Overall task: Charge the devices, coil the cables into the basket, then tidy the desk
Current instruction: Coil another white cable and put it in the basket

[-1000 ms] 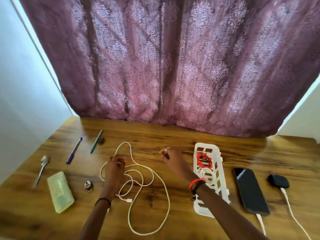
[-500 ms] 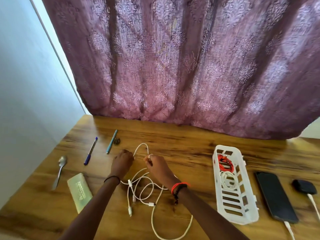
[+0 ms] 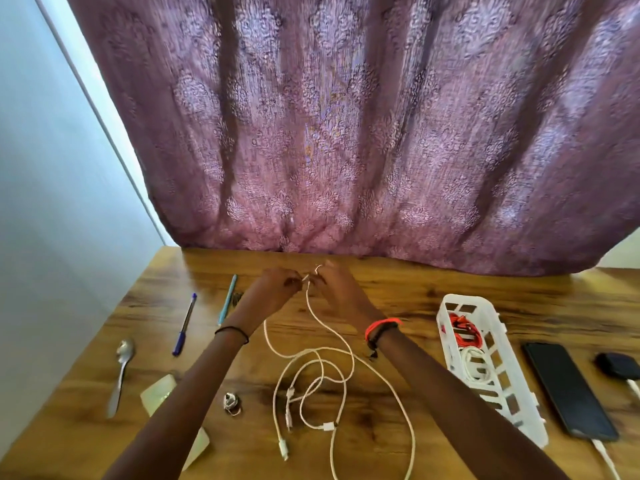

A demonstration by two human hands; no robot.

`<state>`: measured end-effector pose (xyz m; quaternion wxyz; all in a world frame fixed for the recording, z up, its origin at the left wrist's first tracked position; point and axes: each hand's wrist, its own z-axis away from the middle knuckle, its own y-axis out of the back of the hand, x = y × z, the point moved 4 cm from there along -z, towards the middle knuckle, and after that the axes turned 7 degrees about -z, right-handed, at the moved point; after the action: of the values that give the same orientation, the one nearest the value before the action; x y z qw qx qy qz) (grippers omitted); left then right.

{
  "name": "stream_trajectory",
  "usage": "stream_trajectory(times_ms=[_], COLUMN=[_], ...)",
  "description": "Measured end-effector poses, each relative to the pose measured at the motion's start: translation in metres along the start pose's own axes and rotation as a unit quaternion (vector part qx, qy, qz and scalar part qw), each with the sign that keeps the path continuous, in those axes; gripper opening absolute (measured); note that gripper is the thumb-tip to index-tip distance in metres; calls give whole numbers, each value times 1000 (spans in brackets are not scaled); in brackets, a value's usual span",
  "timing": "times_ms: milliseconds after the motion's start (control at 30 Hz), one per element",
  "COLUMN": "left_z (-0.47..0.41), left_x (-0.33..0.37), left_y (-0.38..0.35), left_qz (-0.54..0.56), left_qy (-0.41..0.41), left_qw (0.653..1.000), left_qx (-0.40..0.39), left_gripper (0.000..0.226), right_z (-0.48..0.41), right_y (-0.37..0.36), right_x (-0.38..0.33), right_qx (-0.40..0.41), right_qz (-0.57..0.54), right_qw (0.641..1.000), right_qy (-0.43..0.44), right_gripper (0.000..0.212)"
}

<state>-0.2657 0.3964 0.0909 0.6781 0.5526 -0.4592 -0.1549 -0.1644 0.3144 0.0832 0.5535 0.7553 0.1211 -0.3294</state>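
A long white cable (image 3: 313, 372) lies in tangled loops on the wooden desk (image 3: 398, 299), with its plug ends near the front. My left hand (image 3: 273, 289) and my right hand (image 3: 334, 289) meet above the far part of the desk, each pinching the same stretch of the cable, which hangs down from them to the loops. To the right stands a white slotted basket (image 3: 498, 386) that holds a coiled red cable (image 3: 464, 330) and a coiled white cable (image 3: 474, 365). A black phone (image 3: 568, 389) and a dark round device (image 3: 618, 363) lie plugged in at the far right.
On the left lie a spoon (image 3: 119, 372), a blue pen (image 3: 185, 323), a teal pen (image 3: 227, 299), a pale green case (image 3: 159, 393) partly under my left arm, and a small metal piece (image 3: 231, 401). A purple curtain (image 3: 346, 133) hangs behind the desk.
Both hands have come together and risen toward the back of the desk, lifting a stretch of the white cable off the surface. The view has shifted left and forward.
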Motion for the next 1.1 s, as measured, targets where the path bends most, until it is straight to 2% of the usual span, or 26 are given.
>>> stream_trajectory(times_ms=[100, 167, 267, 367, 500, 633, 733, 800, 867, 967, 1100], left_z=[-8, -8, 0, 8, 6, -10, -26, -32, -36, -40, -41], left_x=[9, 13, 30, 46, 53, 59, 68, 76, 84, 87, 87], left_y=[17, 27, 41, 51, 51, 46, 37, 29, 23, 17, 6], left_qz=[97, 195, 360, 436, 437, 439, 419, 411, 409, 401, 396], left_qy=[-2, 21, 18, -17, -59, -66, -64, -69, -79, -80, -85], left_qw=[995, 980, 931, 895, 890, 894, 905, 908, 909, 912, 914], left_qx=[-1, -23, -60, -91, -113, -57, -30, -33, -27, -11, -18], left_gripper=[18, 23, 21, 22, 24, 21, 21, 20, 17, 20, 27], right_z=[-13, -16, -15, -15, -17, -11, -4, -1, -2, 1, 6], right_y=[29, 54, 91, 118, 142, 142, 132, 127, 130, 144, 160], right_x=[4, 6, 14, 23, 33, 27, 9, -1, -3, 1, 11], right_qx=[32, 68, 136, 191, 217, 174, 126, 99, 88, 118, 161], right_qz=[43, 26, 15, 21, 32, 73, 87, 83, 104, 114, 63], right_qw=[999, 997, 991, 981, 975, 982, 986, 985, 982, 979, 978], right_qy=[-7, -2, 0, -6, -25, -14, 65, 116, 129, 124, 120], right_gripper=[27, 26, 22, 18, 21, 24, 32, 24, 26, 23, 23])
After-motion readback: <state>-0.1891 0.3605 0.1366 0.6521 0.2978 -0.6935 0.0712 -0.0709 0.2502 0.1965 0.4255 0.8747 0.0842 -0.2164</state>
